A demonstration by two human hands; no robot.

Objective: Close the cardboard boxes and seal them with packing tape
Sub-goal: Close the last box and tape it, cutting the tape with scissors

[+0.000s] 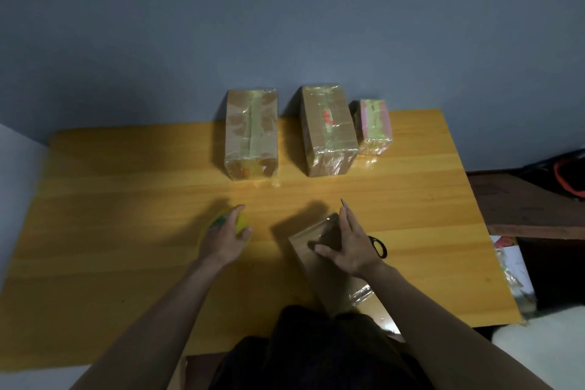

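Observation:
A long brown cardboard box [319,266] lies on the wooden table [126,231] in front of me, with clear tape over its far end. My right hand [346,250] rests on top of that box and holds black-handled scissors [378,245], the blade tip pointing away past my fingers. My left hand [226,237] grips a yellow roll of packing tape [242,222] on the table to the left of the box. Three taped boxes stand at the table's far edge: a brown box [251,133], a second brown box [329,130] and a small pink one [375,127].
A grey-blue wall rises right behind the table. To the right of the table stand a dark wooden shelf [525,203], a black and orange object [569,177] and some papers and plastic [512,272] lower down.

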